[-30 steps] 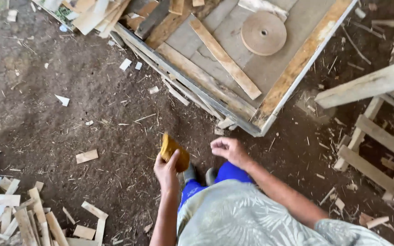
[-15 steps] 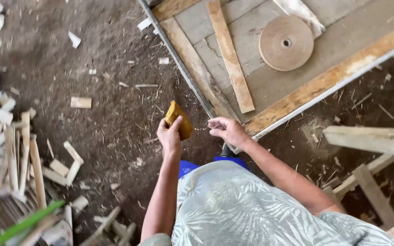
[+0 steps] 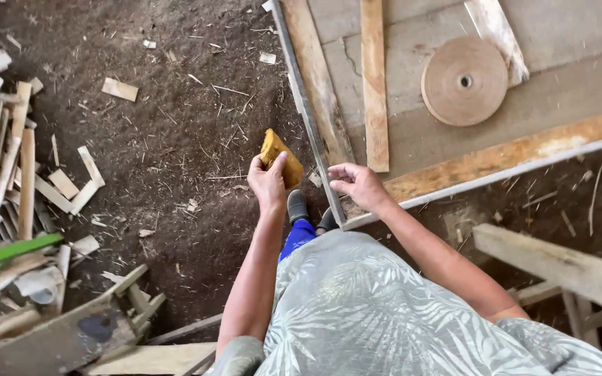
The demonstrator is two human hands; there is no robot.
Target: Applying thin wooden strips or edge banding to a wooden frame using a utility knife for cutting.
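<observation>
Yellow sponge block gripped in left hand, fingers wrapped around its lower end, held above the dirt floor just left of the metal-edged wooden panel. Right hand rests at the panel's corner edge, fingers loosely curled, holding nothing. Round tape roll lies on panel, well apart.

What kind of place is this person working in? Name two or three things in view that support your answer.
Probably a rough woodworking yard or shed: wood offcuts lie scattered over the dirt floor, and a flat board panel carries a wooden slat. The left hand holds a yellow block.
</observation>
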